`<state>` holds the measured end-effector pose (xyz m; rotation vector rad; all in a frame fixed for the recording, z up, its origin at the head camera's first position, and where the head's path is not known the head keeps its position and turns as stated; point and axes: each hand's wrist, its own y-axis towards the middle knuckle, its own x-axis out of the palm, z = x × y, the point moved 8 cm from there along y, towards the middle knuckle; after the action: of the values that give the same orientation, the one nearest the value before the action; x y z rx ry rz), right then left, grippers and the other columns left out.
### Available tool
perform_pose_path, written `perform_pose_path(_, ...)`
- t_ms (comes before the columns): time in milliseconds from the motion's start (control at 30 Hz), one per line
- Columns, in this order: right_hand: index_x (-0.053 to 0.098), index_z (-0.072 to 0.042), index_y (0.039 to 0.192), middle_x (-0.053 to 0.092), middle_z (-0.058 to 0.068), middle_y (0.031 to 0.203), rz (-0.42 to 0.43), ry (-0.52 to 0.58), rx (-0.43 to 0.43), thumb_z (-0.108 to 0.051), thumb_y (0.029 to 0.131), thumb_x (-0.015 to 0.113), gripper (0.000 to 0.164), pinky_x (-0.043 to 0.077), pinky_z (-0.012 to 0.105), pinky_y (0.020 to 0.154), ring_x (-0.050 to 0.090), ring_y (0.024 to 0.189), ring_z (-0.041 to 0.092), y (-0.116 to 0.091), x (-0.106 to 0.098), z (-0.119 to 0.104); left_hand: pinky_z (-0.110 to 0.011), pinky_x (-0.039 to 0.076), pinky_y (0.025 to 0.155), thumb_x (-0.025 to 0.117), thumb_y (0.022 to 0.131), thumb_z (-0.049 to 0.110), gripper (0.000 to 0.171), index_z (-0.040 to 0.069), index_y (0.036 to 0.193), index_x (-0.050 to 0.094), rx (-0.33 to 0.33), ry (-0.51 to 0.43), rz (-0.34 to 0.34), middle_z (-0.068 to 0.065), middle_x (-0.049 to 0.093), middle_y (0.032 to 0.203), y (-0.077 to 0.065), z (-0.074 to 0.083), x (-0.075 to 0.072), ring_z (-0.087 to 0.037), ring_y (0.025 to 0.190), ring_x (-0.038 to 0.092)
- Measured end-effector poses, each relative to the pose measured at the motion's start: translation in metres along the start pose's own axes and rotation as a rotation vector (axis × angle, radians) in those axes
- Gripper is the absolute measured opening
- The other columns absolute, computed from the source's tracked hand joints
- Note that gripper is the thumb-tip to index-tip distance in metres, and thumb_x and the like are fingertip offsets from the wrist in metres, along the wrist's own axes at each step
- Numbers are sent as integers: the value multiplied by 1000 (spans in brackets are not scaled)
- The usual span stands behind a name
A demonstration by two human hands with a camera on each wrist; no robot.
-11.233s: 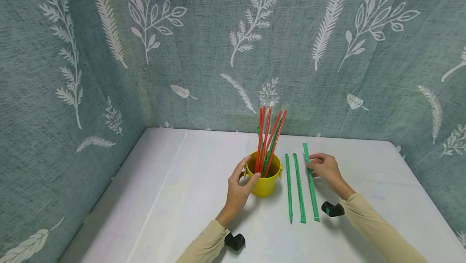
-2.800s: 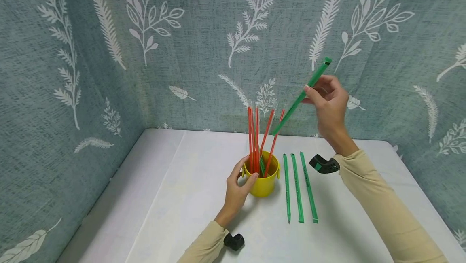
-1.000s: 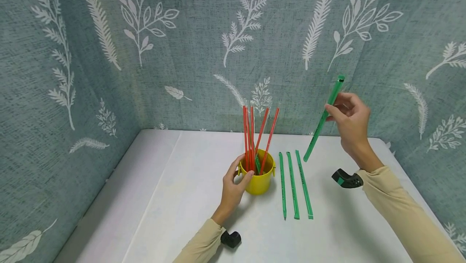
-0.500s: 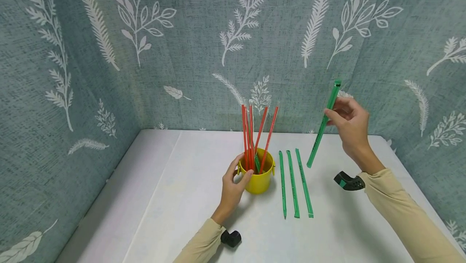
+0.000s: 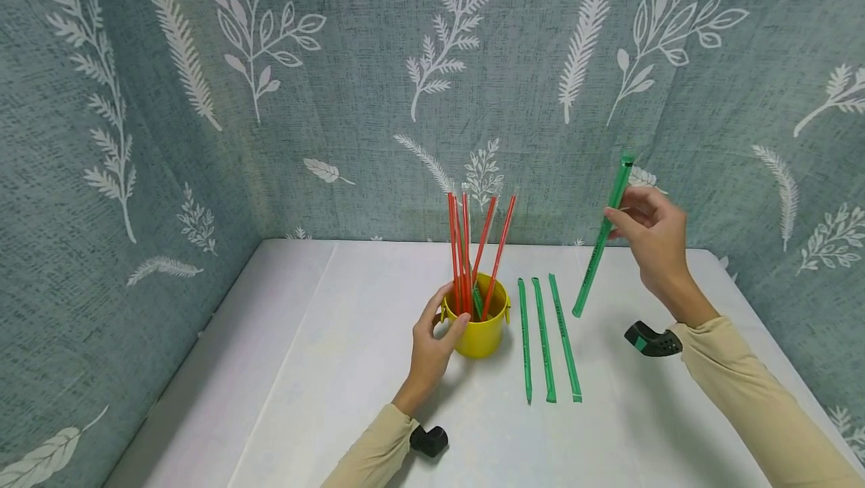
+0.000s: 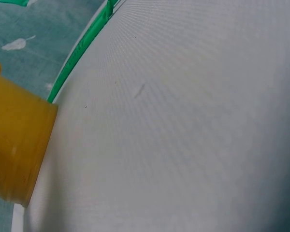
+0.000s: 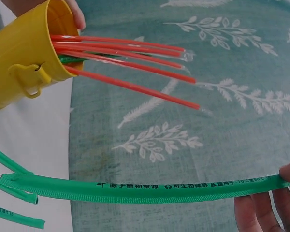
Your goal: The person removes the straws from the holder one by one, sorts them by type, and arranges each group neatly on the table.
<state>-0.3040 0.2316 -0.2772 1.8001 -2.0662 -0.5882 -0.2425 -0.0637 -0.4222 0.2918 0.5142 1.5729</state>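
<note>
My left hand (image 5: 432, 345) grips the near left side of a small yellow bucket (image 5: 481, 339), thumb and fingers on its rim. Inside the bucket lean several red straws (image 5: 498, 248) in clear wrappers and at least one green-wrapped straw (image 5: 477, 300). My right hand (image 5: 654, 236) pinches a straw in a printed green paper wrapper (image 5: 596, 255), tilted with its lower end above the table, right of the row. In the right wrist view that wrapped straw (image 7: 135, 189) runs across the frame from the fingertips. The left wrist view catches the bucket (image 6: 19, 140), with the left hand out of sight.
Three green-wrapped straws (image 5: 544, 341) lie side by side on the white table (image 5: 338, 368), right of the bucket. A leaf-patterned curtain (image 5: 351, 97) hangs behind and to the left. Black wrist cameras sit on the left wrist (image 5: 429, 441) and right wrist (image 5: 652, 339).
A third green-wrapped straw was laid down, and the right hand lifted another from above the bucket. It has since carried that straw right and lower. The left hand keeps its grip.
</note>
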Motion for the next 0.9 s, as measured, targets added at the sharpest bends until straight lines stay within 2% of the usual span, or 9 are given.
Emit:
perform_pose_path(167,57,2,101,59,5,85,2,-58,19,-4,79,63,23,49,22,54,57,71,12,-2,-3,6,-46,35,86,57,85,14,48,9,130,41,2,-5,2,-5,44,130,1,-1,-1,-19,118,39)
perform_pose_path(700,53,6,108,58,3,89,-29,-147,46,-4,80,61,31,49,23,54,57,71,10,-12,-6,27,-46,35,85,58,85,13,49,8,130,41,4,-8,1,-6,44,130,-1,0,-1,-20,118,39)
perform_pose_path(900,53,4,110,57,2,91,-44,-199,86,-9,82,61,32,50,24,56,57,73,9,-16,-5,39,-47,35,85,58,84,12,49,7,130,41,12,-12,-1,-7,44,130,0,0,-1,-19,118,39)
